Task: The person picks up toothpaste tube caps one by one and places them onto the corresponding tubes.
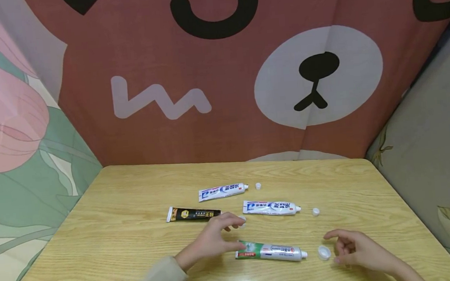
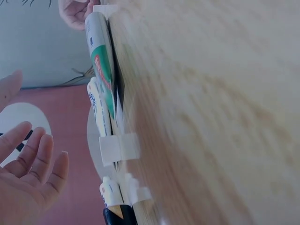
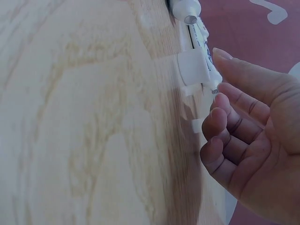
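Note:
My left hand (image 1: 211, 240) hovers over the table with fingers spread, its thumb by the tail end of a green and silver toothpaste tube (image 1: 280, 251). In the left wrist view its fingers (image 2: 38, 161) hold nothing and stand apart from that tube (image 2: 102, 65). To the right, my right hand (image 1: 361, 251) is loosely curled and empty, beside a large white cap (image 1: 324, 252). That cap (image 3: 192, 66) lies just off the tube's bare nozzle. A black toothpaste tube (image 1: 187, 213) is partly hidden by the left hand, as is a white cap (image 1: 242, 220) beyond its fingertips.
Farther back lie two white and blue toothpaste tubes, one in the middle (image 1: 271, 207) and one at the rear (image 1: 221, 191). Small white caps stand off their nozzles, at the right (image 1: 315, 211) and the back (image 1: 258, 185). A printed curtain (image 1: 169, 141) rises behind the wooden table (image 1: 117, 239).

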A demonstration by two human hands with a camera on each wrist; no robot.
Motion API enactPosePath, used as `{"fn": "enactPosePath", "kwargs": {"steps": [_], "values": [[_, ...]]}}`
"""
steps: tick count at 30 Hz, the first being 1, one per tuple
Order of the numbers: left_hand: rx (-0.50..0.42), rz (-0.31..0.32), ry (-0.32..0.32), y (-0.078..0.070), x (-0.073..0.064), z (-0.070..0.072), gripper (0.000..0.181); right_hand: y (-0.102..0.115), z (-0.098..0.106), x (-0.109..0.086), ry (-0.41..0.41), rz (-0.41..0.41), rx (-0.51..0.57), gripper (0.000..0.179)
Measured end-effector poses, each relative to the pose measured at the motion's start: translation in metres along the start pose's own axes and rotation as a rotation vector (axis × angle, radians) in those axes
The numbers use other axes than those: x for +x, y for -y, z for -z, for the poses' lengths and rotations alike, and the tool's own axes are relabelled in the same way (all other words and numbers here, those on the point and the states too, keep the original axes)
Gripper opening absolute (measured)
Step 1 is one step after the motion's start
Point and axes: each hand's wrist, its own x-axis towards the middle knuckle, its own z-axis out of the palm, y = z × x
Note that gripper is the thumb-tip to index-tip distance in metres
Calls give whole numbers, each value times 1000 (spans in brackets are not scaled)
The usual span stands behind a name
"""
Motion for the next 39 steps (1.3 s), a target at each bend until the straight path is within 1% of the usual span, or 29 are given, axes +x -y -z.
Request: {"fn": "enactPosePath", "kwargs": {"steps": [5, 10, 18, 23, 28, 31, 36, 39], "values": [[2, -3, 12, 0, 3, -5, 55, 0, -2, 2, 7, 5, 2, 46], [-6, 14, 28, 0, 7, -9, 56, 0, -3, 4, 14, 19, -5, 45], [41, 35, 46, 2, 13, -18, 57, -2, -3, 6, 41, -19, 7, 46], [34, 49, 55, 2, 15, -21, 56, -2, -4, 7, 47, -18, -8, 46], [38, 54, 84, 2, 17, -24, 56, -1, -4, 8, 54, -16, -14, 46], [53, 58, 100, 4, 19, -26, 56, -1, -5, 9, 58, -5, -19, 45], [112, 40, 115, 6, 22, -30, 57, -1, -6, 10, 65, 13, -24, 44], [133, 37, 121, 6, 23, -32, 58, 0, -7, 11, 63, 18, -38, 43]]}}
